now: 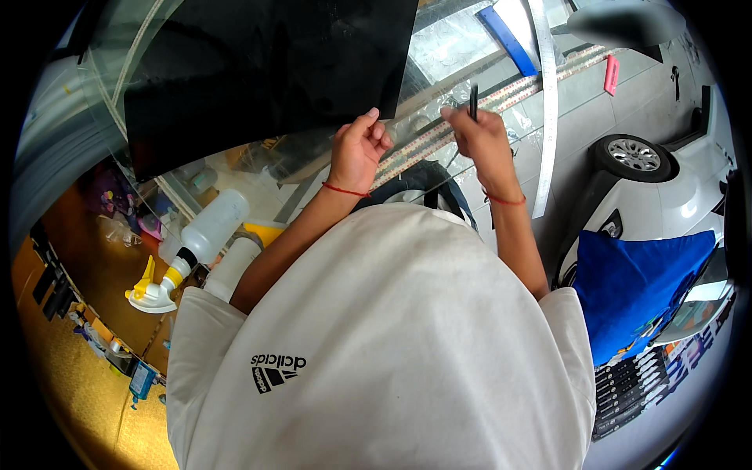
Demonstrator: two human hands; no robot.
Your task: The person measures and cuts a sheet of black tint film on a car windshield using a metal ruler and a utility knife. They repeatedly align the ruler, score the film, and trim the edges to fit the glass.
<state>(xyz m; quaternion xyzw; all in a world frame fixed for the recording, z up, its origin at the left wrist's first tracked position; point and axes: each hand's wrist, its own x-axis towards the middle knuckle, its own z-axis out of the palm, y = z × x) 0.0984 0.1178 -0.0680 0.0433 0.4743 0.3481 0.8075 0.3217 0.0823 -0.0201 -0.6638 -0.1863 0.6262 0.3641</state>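
My left hand (359, 157) is closed, thumb and fingers curled together, beside the near right corner of a large black sheet (266, 70). Something clear seems to lie by its fingertips, but I cannot make out what they hold. In my right hand (486, 145), to the right of the sheet, is a slim black pen-like tool (473, 100), pointing away from me. Its tip and exact kind do not show clearly. Beneath both hands runs a glass tabletop (439, 86), with red-and-white measuring strips (427, 145) along it.
A long metal ruler (546, 117) juts over the right edge, near a blue squeegee (507, 41) and a pink scraper (611, 74). A spray bottle (213, 227) stands at my left. Right of me are a blue cloth (634, 282) and a white car (658, 204).
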